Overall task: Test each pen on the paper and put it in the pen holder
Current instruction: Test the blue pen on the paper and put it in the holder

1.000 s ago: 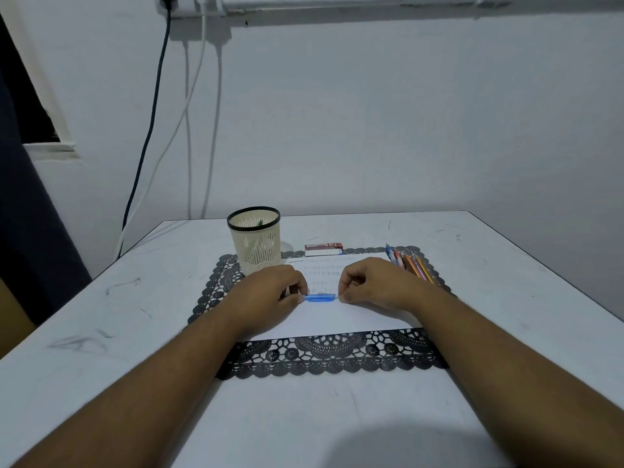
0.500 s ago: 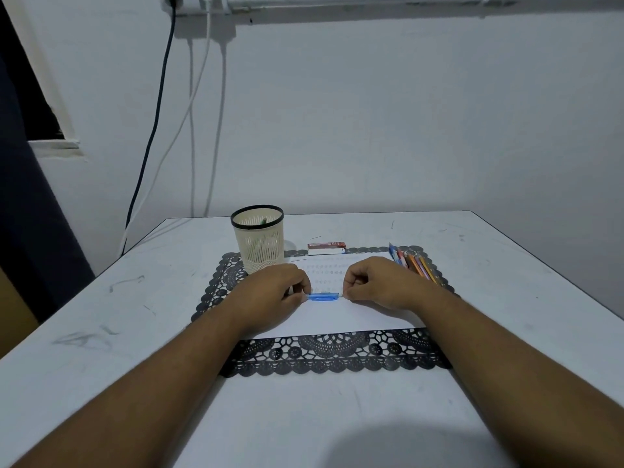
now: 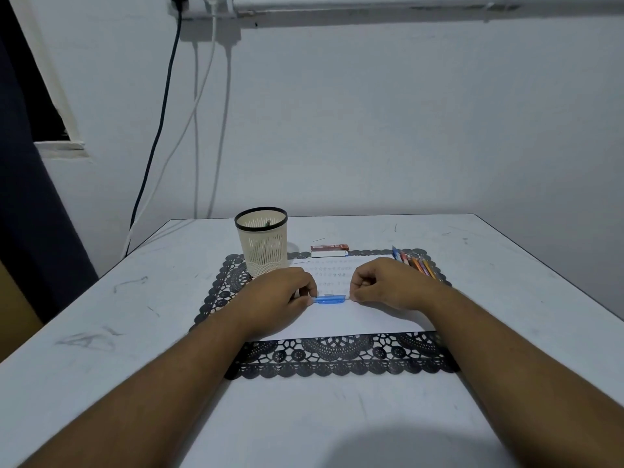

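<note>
Blue pen [image 3: 329, 300] pinched level between left hand [image 3: 278, 295] and right hand [image 3: 388, 282].

From my seat, the middle of the paper [image 3: 337, 319] is taken up: my left hand [image 3: 280, 298] and right hand [image 3: 388, 285] each pinch an end of the blue pen [image 3: 329, 300], which lies low across the sheet between them. The pen holder [image 3: 262, 241] stands upright just beyond the left hand, its mouth open upward with air above it. A small red box [image 3: 329, 250] lies at the far edge of the mat [image 3: 337, 363], between the holder and the row of pens [image 3: 415, 263] just beyond the right hand. Bare desk [image 3: 135, 332] lies to both sides of the mat and in front of it, under my forearms.
</note>
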The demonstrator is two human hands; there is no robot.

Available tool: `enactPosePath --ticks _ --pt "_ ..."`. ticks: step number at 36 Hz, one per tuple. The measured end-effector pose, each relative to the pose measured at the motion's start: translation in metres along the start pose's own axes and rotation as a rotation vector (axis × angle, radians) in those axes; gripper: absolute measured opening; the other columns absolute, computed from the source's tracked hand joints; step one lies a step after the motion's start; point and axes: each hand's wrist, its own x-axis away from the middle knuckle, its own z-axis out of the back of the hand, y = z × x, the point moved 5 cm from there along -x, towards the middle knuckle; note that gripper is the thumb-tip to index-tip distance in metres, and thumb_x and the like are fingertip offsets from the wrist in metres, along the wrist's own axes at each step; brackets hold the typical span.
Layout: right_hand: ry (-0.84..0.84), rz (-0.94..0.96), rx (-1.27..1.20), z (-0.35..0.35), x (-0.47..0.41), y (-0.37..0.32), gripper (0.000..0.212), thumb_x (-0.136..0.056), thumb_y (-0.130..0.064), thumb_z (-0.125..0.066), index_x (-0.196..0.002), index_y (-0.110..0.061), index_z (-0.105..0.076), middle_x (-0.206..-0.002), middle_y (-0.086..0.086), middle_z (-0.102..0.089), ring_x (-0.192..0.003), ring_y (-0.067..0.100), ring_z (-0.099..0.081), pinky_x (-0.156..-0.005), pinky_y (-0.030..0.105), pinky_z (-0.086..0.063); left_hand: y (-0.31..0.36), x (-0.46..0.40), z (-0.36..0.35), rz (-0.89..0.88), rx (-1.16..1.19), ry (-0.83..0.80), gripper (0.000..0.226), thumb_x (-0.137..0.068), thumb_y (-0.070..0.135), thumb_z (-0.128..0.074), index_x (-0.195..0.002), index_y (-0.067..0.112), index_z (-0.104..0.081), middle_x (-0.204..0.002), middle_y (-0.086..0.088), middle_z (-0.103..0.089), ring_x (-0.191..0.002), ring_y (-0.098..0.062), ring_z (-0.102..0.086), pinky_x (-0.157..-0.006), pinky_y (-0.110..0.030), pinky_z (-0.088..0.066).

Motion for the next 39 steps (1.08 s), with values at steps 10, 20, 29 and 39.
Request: enactPosePath --ticks 10,20,29,39 --pt "-0.006 -0.03 0.048 0.004 -0.001 0.007 0.009 -0.091 -0.02 -0.074 -0.082 -0.021 -0.075 -0.063 -0.016 -0.061 -0.056 -0.003 -0.048 -0.057 0.012 -0.038 0.0 0.001 0.0 0.006 0.004 -0.003 0.006 -0.1 0.033 -0.059 -0.103 0.036 -0.063 -0.092 0.022 -0.058 -0.086 0.002 -0.053 -0.066 -0.018 -0.04" --pt "0.058 -0.03 0.036 0.001 -0.005 0.005 0.011 -0.092 -0.021 -0.075 -0.08 -0.022 -0.074 -0.064 -0.016 -0.063 -0.055 -0.004 -0.049 -0.062 0.022 -0.042 0.002 0.004 0.003 0.01 0.008 0.005 0.009 -0.099 0.03 -0.059 -0.104 0.034 -0.065 -0.089 0.02 -0.058 -0.084 0.001 -0.053 -0.063 -0.017 -0.037" --pt "0.072 0.034 0.048 -0.016 -0.01 -0.014 0.007 -0.093 -0.019 -0.072 -0.087 -0.02 -0.075 -0.07 -0.015 -0.065 -0.059 -0.007 -0.054 -0.057 0.011 -0.038 0.005 0.003 0.002 -0.013 0.009 -0.004 0.009 -0.097 0.029 -0.06 -0.102 0.034 -0.065 -0.085 0.018 -0.056 -0.079 -0.001 -0.053 -0.065 -0.022 -0.042" --pt "0.111 -0.004 0.016 -0.005 -0.003 -0.003 0.016 -0.099 -0.021 -0.065 -0.089 -0.024 -0.077 -0.076 -0.014 -0.068 -0.059 -0.011 -0.054 -0.054 0.009 -0.037 0.006 0.003 0.001 -0.014 -0.007 0.002 0.007 -0.098 0.033 -0.059 -0.103 0.037 -0.064 -0.088 0.02 -0.056 -0.082 -0.001 -0.053 -0.069 -0.025 -0.047"
